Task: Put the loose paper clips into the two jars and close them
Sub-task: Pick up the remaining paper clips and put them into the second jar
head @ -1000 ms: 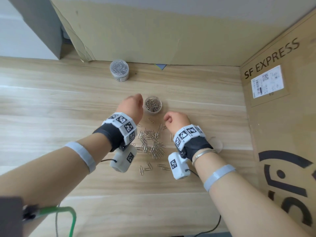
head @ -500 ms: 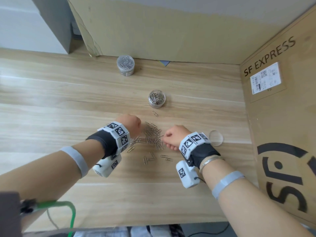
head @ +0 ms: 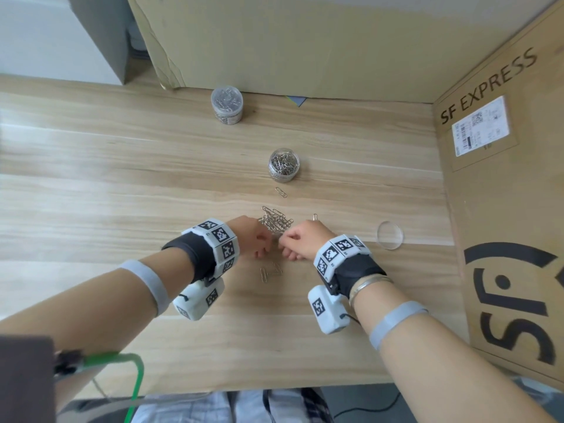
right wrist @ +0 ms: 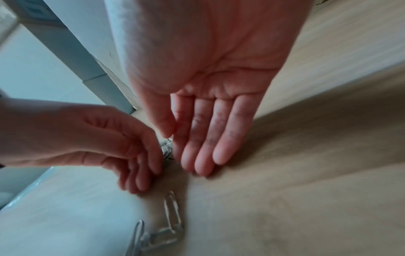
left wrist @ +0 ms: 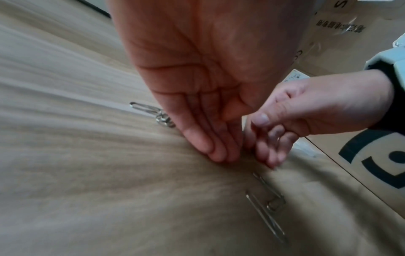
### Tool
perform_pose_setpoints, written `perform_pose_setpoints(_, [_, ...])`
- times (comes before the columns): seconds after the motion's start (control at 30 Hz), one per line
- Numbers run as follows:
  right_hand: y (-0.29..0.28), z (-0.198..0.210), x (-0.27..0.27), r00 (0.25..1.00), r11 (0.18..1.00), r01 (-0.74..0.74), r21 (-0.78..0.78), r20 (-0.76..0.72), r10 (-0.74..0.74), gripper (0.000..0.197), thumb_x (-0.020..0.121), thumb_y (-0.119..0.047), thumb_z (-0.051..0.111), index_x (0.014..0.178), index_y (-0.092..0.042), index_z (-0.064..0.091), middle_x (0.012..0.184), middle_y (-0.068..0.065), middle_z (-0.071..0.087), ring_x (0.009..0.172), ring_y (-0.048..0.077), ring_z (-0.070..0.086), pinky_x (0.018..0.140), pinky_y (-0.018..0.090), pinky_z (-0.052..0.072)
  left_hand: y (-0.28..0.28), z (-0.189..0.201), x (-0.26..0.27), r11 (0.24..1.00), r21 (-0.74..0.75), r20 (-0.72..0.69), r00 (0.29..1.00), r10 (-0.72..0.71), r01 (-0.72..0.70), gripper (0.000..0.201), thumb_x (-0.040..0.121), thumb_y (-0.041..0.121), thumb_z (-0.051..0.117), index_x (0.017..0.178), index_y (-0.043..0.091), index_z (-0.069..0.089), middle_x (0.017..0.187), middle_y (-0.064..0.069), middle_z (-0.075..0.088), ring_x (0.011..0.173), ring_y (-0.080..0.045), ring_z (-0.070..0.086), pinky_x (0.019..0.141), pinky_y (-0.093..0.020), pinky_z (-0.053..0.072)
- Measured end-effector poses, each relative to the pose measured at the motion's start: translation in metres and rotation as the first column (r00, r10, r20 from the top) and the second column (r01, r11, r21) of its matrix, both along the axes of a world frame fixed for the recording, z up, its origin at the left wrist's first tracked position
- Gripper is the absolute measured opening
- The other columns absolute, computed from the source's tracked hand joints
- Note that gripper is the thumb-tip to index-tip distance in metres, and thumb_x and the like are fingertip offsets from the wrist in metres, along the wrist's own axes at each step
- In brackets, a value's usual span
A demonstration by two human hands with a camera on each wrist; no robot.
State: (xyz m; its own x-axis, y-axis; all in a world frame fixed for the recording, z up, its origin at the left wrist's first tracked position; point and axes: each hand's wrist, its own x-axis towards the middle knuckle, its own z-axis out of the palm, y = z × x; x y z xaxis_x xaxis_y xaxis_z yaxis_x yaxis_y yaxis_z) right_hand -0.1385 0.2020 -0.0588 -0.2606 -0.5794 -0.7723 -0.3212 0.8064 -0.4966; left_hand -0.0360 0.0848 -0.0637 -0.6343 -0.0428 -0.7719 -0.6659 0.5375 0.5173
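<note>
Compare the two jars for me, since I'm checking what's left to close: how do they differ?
The far jar has its lid on; the near jar is open, and a clear lid lies apart on the table. The far jar stands by the cardboard wall; the near jar stands close to the loose clips. Both are clear, upright and hold clips.

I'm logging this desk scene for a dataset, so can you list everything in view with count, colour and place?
far jar: one, clear, full of silver clips, back of table, lid on.
near jar: one, clear, clips inside, mid-table, no lid.
lid: one, clear, flat on table at right.
paper clips: a silver pile between the hands, a few strays around.
table: one, light wood.
cardboard boxes: brown, behind and at right.
left hand: fingers straight, raking clips.
right hand: fingers straight, raking clips.
</note>
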Motion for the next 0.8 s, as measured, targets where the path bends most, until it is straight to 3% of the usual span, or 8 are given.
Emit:
perform_pose_setpoints(0.07, [-0.004,0.003,-0.001,1.000,0.999,0.024,-0.047,-0.001,-0.024,0.027,0.093,-0.021,0.049,0.084,-0.007,0.071,0.075,0.007,0.071,0.062,0.016,0.065,0.060,0.021,0.053,-0.005,0.000,-0.001,0.999,-0.007,-0.001,0.999,-0.033,0.033,0.028,0.088,0.006,0.041,0.088,0.011,0.068,0.081,-0.003,0.069,0.054,-0.005,0.058,0.060,-0.011,0.045])
perform_pose_setpoints(0.13, [-0.003,0.005,-0.001,0.992,0.998,-0.059,0.023,0.113,0.056,0.031,0.093,-0.026,0.050,0.075,-0.011,0.070,0.066,0.001,0.069,0.057,0.013,0.065,0.059,0.021,0.054,-0.005,0.001,0.000,0.989,0.105,0.124,0.986,-0.113,0.100,0.027,0.091,0.005,0.041,0.097,0.005,0.068,0.086,-0.013,0.072,0.041,0.002,0.055,0.048,-0.009,0.046])
perform_pose_setpoints(0.27, [0.002,0.002,0.015,0.944,0.958,-0.251,0.141,0.256,0.210,0.028,0.092,-0.028,0.051,0.084,-0.012,0.072,0.079,0.005,0.073,0.057,0.008,0.065,0.054,0.016,0.050,0.004,-0.006,0.008,0.984,0.063,0.218,0.960,-0.175,0.165,0.024,0.089,0.017,0.056,0.105,0.002,0.067,0.108,-0.014,0.071,0.049,-0.001,0.053,0.046,-0.009,0.043])
perform_pose_setpoints(0.4, [-0.003,-0.004,0.017,0.984,0.986,-0.143,0.083,0.120,0.132,0.024,0.092,-0.019,0.050,0.091,-0.009,0.071,0.092,0.010,0.075,0.062,0.011,0.065,0.062,0.019,0.053,0.001,-0.004,-0.001,0.991,0.077,0.142,0.983,-0.118,0.108,0.027,0.090,0.006,0.046,0.109,0.005,0.065,0.113,-0.013,0.068,0.042,0.003,0.055,0.042,-0.007,0.041])
perform_pose_setpoints(0.5, [-0.009,0.002,0.000,0.995,0.996,-0.090,-0.001,-0.041,0.090,0.024,0.090,-0.017,0.047,0.088,-0.015,0.071,0.084,0.005,0.075,0.065,0.014,0.067,0.072,0.030,0.058,-0.014,0.005,-0.004,0.984,-0.168,-0.051,0.996,-0.071,0.062,0.027,0.088,0.009,0.043,0.099,0.015,0.068,0.093,-0.004,0.069,0.074,-0.012,0.056,0.064,-0.017,0.045])
perform_pose_setpoints(0.57, [-0.009,0.007,-0.015,0.988,0.999,-0.051,-0.011,-0.145,0.049,0.024,0.092,-0.021,0.046,0.089,-0.016,0.069,0.082,0.006,0.074,0.066,0.018,0.069,0.073,0.035,0.060,-0.024,0.007,-0.002,0.949,-0.314,-0.106,0.994,-0.018,-0.016,0.028,0.088,0.009,0.039,0.076,0.013,0.063,0.074,-0.003,0.060,0.073,-0.019,0.052,0.063,-0.026,0.044])
perform_pose_setpoints(0.67, [-0.005,0.008,-0.038,0.921,0.999,0.026,0.032,-0.388,-0.011,0.027,0.093,-0.025,0.041,0.093,-0.017,0.066,0.086,0.008,0.073,0.076,0.026,0.071,0.075,0.043,0.059,-0.034,0.010,0.001,0.911,-0.396,-0.048,0.994,0.102,-0.113,0.038,0.086,0.009,0.037,0.050,0.014,0.043,0.054,-0.001,0.046,0.060,-0.021,0.046,0.059,-0.033,0.045])
perform_pose_setpoints(0.8, [-0.002,0.000,-0.042,0.898,0.988,0.127,0.083,-0.432,-0.080,0.030,0.089,-0.022,0.040,0.084,-0.009,0.066,0.088,0.012,0.073,0.082,0.030,0.070,0.078,0.043,0.058,-0.032,0.004,0.006,0.931,-0.358,0.032,0.996,0.081,-0.064,0.030,0.087,0.007,0.036,0.064,0.014,0.054,0.056,0.002,0.047,0.068,-0.023,0.054,0.066,-0.031,0.049])
